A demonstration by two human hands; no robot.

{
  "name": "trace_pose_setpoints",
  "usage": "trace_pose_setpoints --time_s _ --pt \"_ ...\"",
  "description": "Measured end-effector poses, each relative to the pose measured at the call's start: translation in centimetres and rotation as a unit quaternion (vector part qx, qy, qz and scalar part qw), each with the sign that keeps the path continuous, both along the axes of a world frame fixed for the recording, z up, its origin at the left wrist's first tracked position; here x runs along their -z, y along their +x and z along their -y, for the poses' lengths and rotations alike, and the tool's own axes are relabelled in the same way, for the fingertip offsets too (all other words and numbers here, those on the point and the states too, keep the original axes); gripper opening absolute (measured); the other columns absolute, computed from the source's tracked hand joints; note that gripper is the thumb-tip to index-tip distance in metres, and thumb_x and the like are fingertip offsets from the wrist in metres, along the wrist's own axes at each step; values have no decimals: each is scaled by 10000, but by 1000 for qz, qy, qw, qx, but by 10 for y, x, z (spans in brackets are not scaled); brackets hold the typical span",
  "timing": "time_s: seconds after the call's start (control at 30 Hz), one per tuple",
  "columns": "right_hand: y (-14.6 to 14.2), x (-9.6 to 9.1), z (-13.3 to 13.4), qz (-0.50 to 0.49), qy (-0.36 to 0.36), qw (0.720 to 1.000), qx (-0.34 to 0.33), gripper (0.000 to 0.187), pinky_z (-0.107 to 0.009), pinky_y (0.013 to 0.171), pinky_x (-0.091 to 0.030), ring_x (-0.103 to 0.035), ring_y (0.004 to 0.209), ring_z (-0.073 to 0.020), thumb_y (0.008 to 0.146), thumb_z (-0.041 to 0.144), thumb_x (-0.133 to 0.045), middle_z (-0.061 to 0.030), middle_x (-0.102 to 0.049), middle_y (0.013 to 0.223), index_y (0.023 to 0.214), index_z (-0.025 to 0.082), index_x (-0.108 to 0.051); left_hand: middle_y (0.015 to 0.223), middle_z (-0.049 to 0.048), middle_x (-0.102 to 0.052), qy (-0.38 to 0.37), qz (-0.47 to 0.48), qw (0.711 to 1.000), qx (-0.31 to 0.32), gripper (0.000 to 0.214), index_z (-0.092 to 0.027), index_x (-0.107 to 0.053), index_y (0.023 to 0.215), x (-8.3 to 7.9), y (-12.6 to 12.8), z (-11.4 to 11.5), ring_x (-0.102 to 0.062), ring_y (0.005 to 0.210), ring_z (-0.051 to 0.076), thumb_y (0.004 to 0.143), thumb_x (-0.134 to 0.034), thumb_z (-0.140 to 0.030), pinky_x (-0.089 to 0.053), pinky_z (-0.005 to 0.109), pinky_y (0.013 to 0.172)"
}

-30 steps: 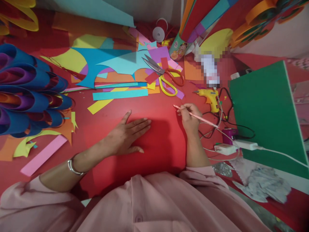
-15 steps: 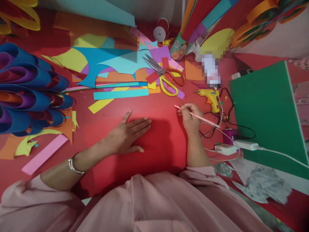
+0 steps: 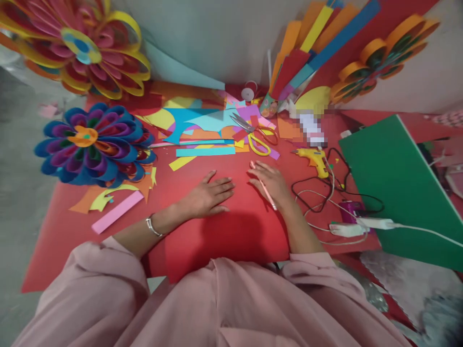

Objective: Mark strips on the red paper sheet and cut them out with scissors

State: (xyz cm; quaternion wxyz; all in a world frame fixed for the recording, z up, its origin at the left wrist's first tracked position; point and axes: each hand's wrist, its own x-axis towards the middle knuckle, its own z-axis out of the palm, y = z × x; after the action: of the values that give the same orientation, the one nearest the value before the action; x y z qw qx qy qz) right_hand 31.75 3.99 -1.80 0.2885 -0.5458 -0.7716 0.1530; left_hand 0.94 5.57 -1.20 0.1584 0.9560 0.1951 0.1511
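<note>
A sheet of red paper [image 3: 231, 241] lies in front of me, reaching to my shirt. My left hand [image 3: 212, 195] rests flat on it, fingers spread and pointing right, holding nothing. On the sheet's right part, my right hand [image 3: 272, 182] has a pink pencil [image 3: 269, 196] tucked along its palm side, with the fingers stretched leftward; the exact grip is partly hidden. Beyond the hands lie scissors [image 3: 253, 135] with one red and one yellow handle, blades apart. A turquoise paper strip [image 3: 205, 152] lies left of them.
A blue and purple paper flower [image 3: 97, 144] stands left, near a pink strip [image 3: 117, 212]. On the right are a yellow glue gun [image 3: 313, 160], tangled cables, a white plug block [image 3: 347, 230] and a green board [image 3: 401, 183]. A can of paper strips [image 3: 269, 106] stands behind.
The head view has tilted up and shifted left, showing more of the flowers. My right hand has gone from holding the pencil raised to lying lower, fingers stretched, nearer my left hand.
</note>
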Motion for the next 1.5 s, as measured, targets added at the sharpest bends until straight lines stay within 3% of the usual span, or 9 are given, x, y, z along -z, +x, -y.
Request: trace_pose_setpoints --time_s 0.17,0.33,0.53,0.77,0.9,1.0,1.17,1.33,1.5 --pt "-3 -3 -2 80 -2 995 -52 215 -541 1134 -520 -667 1381 -343 950 319 -809 -149 -720 1465 1145 243 -758 1445 208 -690 22 -60 984 -165 543 -160 -695 1378 -21 -1 -2 -632 1353 365 1037 -637 -579 -488 542 1108" --pt "5 -18 -25 127 -25 987 -93 267 -424 965 -523 -705 1107 -308 903 417 -859 -111 -780 1146 1040 226 -733 1278 166 -699 -24 -175 955 -236 515 -198 -701 1275 -42 4 -12 -632 1227 354 929 -793 -568 -503 436 942" --pt "2 -29 -64 185 -86 966 -156 308 -311 764 -434 -670 933 -248 827 396 -918 -49 -734 988 1001 227 -729 1128 108 -748 -82 -186 946 -251 458 -197 -719 1112 -50 13 -34 -690 1051 305 816 -907 -492 -471 355 762" --pt "6 -26 -71 139 -94 971 -169 321 -290 764 -424 -653 929 -226 798 361 -920 -57 -705 1042 1007 222 -720 937 54 -774 -146 -160 944 -248 302 -201 -725 881 -56 19 -49 -688 868 238 721 -911 -377 -408 309 672" --pt "11 -27 -74 117 -46 976 -179 359 -308 826 -421 -634 963 -243 741 386 -957 -58 -719 994 940 218 -709 783 9 -713 -175 -133 944 -245 242 -192 -697 831 -58 17 -47 -622 726 184 763 -841 -374 -391 292 637" --pt "15 -29 -75 83 -70 982 -156 263 -281 765 -390 -633 861 -207 810 365 -885 -22 -722 909 910 219 -691 776 8 -711 -181 -110 944 -253 180 -187 -709 850 -61 14 -43 -618 721 176 839 -738 -364 -410 284 654" --pt "24 -40 -72 43 -66 986 -145 182 -270 695 -372 -610 732 -175 896 382 -750 5 -708 812 873 230 -654 940 42 -783 -169 -97 944 -266 264 -202 -771 1026 -71 6 -40 -689 842 208 848 -729 -392 -462 280 723" --pt "32 -58 -70 48 -55 992 -104 199 -272 666 -385 -596 667 -169 860 415 -760 15 -697 754 861 245 -656 966 48 -795 -123 -113 941 -293 204 -226 -788 949 -75 -10 -44 -702 920 251 824 -759 -385 -468 297 751" --pt "38 -68 -73 79 -17 995 -55 161 -286 675 -394 -659 744 -205 892 418 -694 -10 -744 832 892 257 -682 1021 83 -811 -55 -112 932 -340 207 -223 -804 1006 -76 -23 -54 -719 960 265 936 -644 -334 -478 320 783"
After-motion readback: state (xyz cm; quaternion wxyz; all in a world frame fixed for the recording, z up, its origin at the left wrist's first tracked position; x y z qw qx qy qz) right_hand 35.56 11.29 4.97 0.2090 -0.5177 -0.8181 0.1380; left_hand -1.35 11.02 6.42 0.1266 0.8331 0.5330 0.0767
